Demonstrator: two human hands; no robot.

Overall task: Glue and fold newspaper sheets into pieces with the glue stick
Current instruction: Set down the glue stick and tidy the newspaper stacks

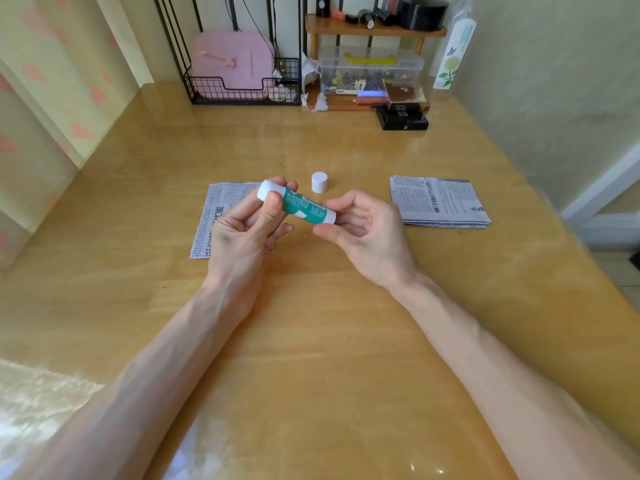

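My left hand [242, 230] grasps the glue stick [304, 206] by its far-left white end, thumb pressed across the front of the tube and fingers curled behind it. My right hand [367, 230] closes on the opposite white end, fingertips over the top and thumb just under it; whether the thumb actually touches the tube I cannot tell. The stick has a green label and is held in the air between both hands, tilted so that its left end is higher and farther from me. It is uncapped: the white cap [319, 182] stands upright on the table [311, 341] just beyond the stick, apart from both hands.

Under and behind my left hand lies a single newspaper sheet [214, 220], flat on the wood, partly hidden by my hand and wrist. Well to the right of my right hand sits a stack of folded newspaper [440, 202], its edges roughly squared.

At the far edge of the table a black wire basket [242, 91] holds a pink case [228, 64]. To its right is a small wooden shelf [374, 29] with a clear plastic box [370, 69] beneath its top board, black boxes [403, 117] in front of it, and a tall clear bottle [453, 46] at the far right.
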